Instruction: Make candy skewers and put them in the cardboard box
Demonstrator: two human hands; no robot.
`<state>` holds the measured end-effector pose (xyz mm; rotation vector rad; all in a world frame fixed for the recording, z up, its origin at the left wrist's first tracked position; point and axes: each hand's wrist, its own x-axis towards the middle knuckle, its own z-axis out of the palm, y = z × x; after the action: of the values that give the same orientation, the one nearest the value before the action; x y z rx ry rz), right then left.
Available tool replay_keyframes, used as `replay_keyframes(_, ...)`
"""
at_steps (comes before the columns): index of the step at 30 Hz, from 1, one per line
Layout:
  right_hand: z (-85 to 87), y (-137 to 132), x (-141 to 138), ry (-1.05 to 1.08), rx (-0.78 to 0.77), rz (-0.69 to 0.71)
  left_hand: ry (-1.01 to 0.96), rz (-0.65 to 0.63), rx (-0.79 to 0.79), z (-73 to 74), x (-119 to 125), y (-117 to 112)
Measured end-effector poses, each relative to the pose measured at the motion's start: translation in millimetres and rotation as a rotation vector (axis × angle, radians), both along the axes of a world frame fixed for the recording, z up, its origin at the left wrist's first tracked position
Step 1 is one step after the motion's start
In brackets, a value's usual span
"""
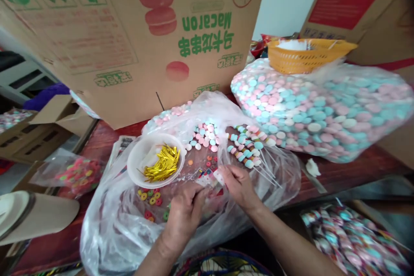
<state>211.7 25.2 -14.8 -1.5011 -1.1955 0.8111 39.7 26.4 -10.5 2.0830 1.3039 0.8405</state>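
Over the plastic-covered work area, my left hand [185, 212] is closed, thumb pressed on the fingers, at the near side of a small clear printed plastic bag [211, 190]. My right hand [238, 184] pinches the bag's upper right part. Skewers of pastel candies and rings [245, 152] lie just beyond my right hand, their white sticks pointing toward me. A white bowl [136, 164] with gold twist ties [164, 163] stands beyond my left hand. Loose pink, blue and white candies [207, 136] form a pile behind. Coloured rings [152, 197] lie near the bowl.
A large cardboard box [129, 51] stands at the back. To the right sits a big bag of candies [310, 112] with a yellow basket [300, 62] on it. Wrapped skewers [352, 237] fill a box lower right. A cup [48, 215] and a ring bag [77, 174] are left.
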Motion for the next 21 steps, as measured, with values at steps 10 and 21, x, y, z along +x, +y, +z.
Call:
replay_keyframes(10,-22.6,33,198,-0.963,-0.364,-0.308,-0.145,0.009,0.318,-6.0,-37,17)
replay_keyframes(21,-54.8,15,195,-1.075,-0.217,-0.176,-0.09,-0.053,0.376,13.2,-52,8)
